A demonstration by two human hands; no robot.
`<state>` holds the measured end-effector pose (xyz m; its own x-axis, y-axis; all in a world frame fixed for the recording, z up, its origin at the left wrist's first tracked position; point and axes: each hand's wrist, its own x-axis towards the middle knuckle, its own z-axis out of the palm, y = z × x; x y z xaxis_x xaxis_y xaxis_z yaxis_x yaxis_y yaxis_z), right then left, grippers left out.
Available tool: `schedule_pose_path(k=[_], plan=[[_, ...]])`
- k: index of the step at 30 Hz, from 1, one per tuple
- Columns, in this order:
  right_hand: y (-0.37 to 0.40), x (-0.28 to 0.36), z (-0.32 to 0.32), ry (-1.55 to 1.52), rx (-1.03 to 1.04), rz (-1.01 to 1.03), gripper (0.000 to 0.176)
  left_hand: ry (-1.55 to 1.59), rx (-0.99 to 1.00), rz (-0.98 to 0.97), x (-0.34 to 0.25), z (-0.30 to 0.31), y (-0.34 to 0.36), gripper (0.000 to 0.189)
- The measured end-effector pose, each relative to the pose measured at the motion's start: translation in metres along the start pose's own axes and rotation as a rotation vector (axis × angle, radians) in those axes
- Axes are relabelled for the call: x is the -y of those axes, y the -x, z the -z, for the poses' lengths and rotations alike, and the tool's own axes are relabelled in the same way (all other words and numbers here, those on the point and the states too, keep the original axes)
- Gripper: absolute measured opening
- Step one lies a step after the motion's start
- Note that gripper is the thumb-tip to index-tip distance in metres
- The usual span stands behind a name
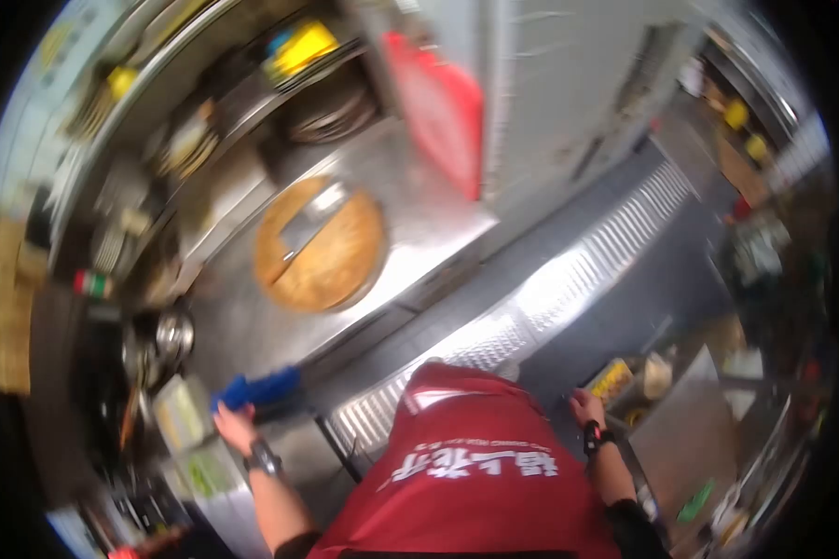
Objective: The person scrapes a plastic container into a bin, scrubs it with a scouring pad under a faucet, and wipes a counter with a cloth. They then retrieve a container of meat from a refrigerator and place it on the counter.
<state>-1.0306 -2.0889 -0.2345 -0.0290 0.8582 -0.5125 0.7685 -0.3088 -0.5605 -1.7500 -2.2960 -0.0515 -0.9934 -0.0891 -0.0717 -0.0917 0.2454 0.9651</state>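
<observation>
My left hand (236, 425) is closed on a blue cloth (263, 387) at the lower left, beside white trays of food (183, 413). The cloth hangs out to the right of the hand, over the counter's edge. My right hand (586, 408) is held low on the right, near a yellow package (612, 380); its fingers are curled, and blur hides whether anything is in them. A round wooden chopping board (331, 247) lies on the steel counter (419, 219), with a cleaver (313, 222) flat on top of it.
A red board (438, 112) stands upright at the counter's back right. Shelves with plates (331, 116) rise behind the chopping board. Metal bowls (174, 334) stand at the left. A metal floor grate (559, 284) runs diagonally across the floor.
</observation>
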Motion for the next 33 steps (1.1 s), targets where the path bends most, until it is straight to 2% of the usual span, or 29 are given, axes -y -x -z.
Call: schedule_pose_path(k=[3, 4, 5, 7, 9, 11, 12, 15, 17, 19, 21, 22, 24, 25, 28, 29, 33], plan=[[-0.003, -0.002, -0.011, 0.012, 0.031, 0.01, 0.032, 0.124, -0.063, -0.205, -0.061, 0.004, -0.028, 0.031], [-0.003, -0.001, -0.011, 0.009, 0.025, -0.016, 0.029, 0.147, -0.023, -0.27, -0.084, 0.005, -0.037, 0.031], [-0.004, 0.001, -0.011, 0.028, 0.039, -0.003, 0.029, 0.191, -0.055, -0.273, -0.106, 0.002, -0.044, 0.03], [-0.011, 0.008, -0.01, 0.104, -0.028, 0.051, 0.026, 0.257, -0.059, -0.416, -0.133, 0.004, -0.075, 0.028], [-0.018, 0.019, -0.013, 0.065, -0.008, 0.053, 0.025, 0.27, -0.095, -0.487, -0.153, 0.008, -0.103, 0.03], [-0.017, 0.037, -0.01, -0.038, -0.044, -0.052, 0.022, 0.18, -0.152, -0.602, -0.153, 0.023, -0.154, 0.031], [-0.016, 0.048, -0.009, 0.012, -0.058, 0.028, 0.025, 0.185, -0.149, -0.596, -0.152, 0.024, -0.166, 0.031], [-0.017, 0.079, -0.014, 0.016, -0.02, -0.013, 0.033, 0.066, -0.22, -0.615, -0.138, 0.018, -0.201, 0.029], [-0.023, 0.093, -0.028, 0.052, -0.041, 0.027, 0.037, -0.107, -0.236, -0.599, -0.095, 0.015, -0.235, 0.037], [-0.035, 0.105, -0.042, 0.094, -0.057, 0.072, 0.041, -0.534, -0.088, -0.488, 0.005, 0.027, -0.315, 0.031], [-0.049, 0.13, -0.056, 0.037, -0.005, 0.133, 0.05, -0.815, -0.049, -0.293, 0.025, -0.021, -0.268, 0.046], [-0.058, 0.147, -0.061, 0.032, -0.014, 0.133, 0.05, -0.818, 0.031, -0.441, 0.024, -0.051, -0.235, 0.052], [-0.069, 0.191, -0.066, 0.357, -0.113, 0.51, 0.062, -0.764, 0.243, -0.682, 0.044, -0.102, -0.192, 0.063], [-0.072, 0.222, -0.066, 0.297, -0.053, 0.479, 0.067, -0.734, 0.385, -0.713, 0.032, -0.132, -0.161, 0.066], [-0.079, 0.328, -0.062, 0.107, 0.139, 0.431, 0.074, -0.765, 0.54, -0.883, 0.003, -0.208, -0.096, 0.062], [-0.087, 0.351, -0.064, 0.121, 0.137, 0.436, 0.074, -0.801, 0.582, -0.923, -0.009, -0.229, -0.084, 0.061], [-0.132, 0.425, -0.081, 0.078, 0.237, 0.629, 0.073, -0.805, 0.495, -1.008, -0.022, -0.283, -0.059, 0.049]])
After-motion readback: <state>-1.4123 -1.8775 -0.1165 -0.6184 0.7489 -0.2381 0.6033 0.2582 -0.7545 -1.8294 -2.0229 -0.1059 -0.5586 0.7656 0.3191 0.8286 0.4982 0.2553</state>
